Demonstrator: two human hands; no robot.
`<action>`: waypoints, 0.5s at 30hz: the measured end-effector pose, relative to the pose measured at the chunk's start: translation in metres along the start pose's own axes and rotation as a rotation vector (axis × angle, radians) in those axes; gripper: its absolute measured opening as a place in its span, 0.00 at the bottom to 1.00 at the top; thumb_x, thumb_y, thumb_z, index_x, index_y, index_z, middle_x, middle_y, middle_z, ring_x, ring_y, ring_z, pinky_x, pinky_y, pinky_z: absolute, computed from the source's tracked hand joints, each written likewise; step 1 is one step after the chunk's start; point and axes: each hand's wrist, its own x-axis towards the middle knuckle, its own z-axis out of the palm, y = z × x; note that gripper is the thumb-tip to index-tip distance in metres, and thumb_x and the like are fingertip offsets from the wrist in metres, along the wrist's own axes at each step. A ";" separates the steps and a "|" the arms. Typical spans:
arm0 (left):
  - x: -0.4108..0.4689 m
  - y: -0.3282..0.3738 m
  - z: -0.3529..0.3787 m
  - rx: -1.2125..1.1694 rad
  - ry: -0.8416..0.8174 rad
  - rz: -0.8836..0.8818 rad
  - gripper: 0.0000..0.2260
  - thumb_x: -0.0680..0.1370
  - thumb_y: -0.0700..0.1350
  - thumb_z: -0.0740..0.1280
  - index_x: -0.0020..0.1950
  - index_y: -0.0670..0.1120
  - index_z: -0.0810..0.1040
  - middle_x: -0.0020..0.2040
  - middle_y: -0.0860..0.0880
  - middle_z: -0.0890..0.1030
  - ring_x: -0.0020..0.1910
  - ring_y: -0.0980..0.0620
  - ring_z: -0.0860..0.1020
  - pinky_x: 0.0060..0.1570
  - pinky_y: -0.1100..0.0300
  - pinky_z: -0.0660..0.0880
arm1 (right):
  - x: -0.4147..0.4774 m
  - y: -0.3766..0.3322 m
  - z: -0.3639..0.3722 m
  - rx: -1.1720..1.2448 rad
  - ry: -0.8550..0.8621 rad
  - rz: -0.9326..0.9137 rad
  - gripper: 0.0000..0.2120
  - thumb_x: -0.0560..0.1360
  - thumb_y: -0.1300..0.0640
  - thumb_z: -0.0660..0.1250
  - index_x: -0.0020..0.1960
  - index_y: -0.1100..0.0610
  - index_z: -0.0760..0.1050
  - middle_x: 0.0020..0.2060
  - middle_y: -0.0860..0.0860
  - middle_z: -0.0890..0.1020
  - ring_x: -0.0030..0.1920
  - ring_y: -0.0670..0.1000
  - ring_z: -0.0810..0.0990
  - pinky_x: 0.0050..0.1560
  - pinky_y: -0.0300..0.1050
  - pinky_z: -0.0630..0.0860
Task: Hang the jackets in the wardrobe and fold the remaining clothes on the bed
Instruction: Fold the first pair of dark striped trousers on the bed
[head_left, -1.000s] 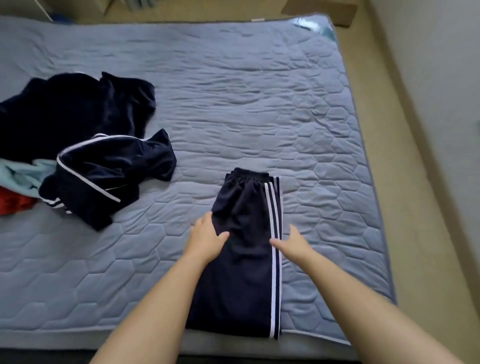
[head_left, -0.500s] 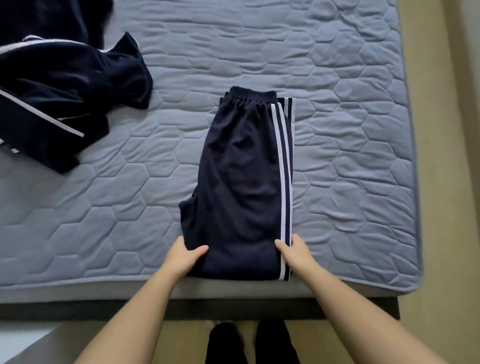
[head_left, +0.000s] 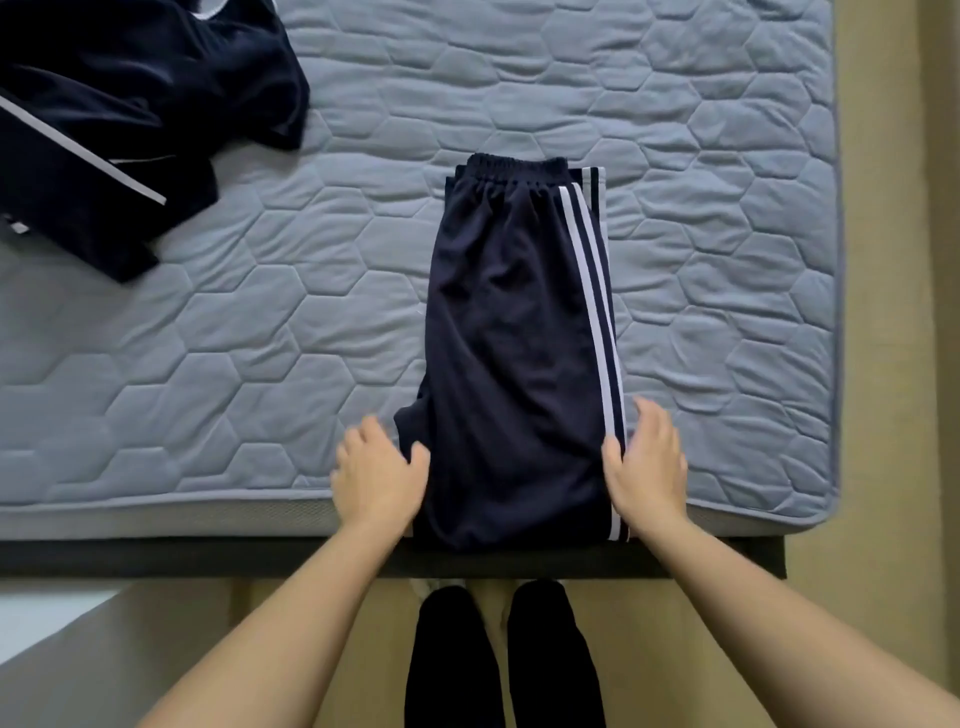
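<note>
Bedroom in a home.
Wide grey quilted mattress (head_left: 519, 78) on a low dark bed frame (head_left: 156, 558), beige floor (head_left: 883, 364) alongside. Everyday clothing on the mattress: striped track trousers (head_left: 519, 338) laid flat, crumpled dark garment (head_left: 130, 130) well apart.

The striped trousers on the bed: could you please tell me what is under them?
The trousers lie flat on the grey quilted mattress, their lower end over its near edge. Whatever sits directly beneath is covered by the cloth.
</note>
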 end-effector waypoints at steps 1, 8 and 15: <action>0.008 0.012 -0.005 0.029 0.132 0.153 0.26 0.75 0.51 0.63 0.70 0.41 0.64 0.69 0.40 0.68 0.68 0.41 0.66 0.62 0.47 0.66 | 0.011 -0.013 -0.001 -0.057 0.044 -0.124 0.26 0.76 0.56 0.63 0.73 0.59 0.61 0.73 0.56 0.64 0.73 0.57 0.61 0.69 0.57 0.60; 0.110 0.118 0.016 0.448 0.283 0.862 0.31 0.79 0.53 0.55 0.78 0.45 0.47 0.78 0.42 0.46 0.77 0.45 0.44 0.74 0.46 0.45 | 0.126 -0.088 0.041 -0.433 0.091 -0.667 0.32 0.80 0.49 0.55 0.77 0.61 0.49 0.77 0.57 0.48 0.77 0.55 0.46 0.74 0.57 0.42; 0.173 0.100 0.057 0.512 0.315 0.839 0.33 0.76 0.63 0.47 0.78 0.51 0.47 0.78 0.41 0.48 0.77 0.44 0.48 0.73 0.44 0.43 | 0.171 -0.052 0.075 -0.433 0.167 -0.709 0.34 0.77 0.43 0.49 0.77 0.61 0.52 0.77 0.57 0.54 0.77 0.54 0.52 0.75 0.53 0.42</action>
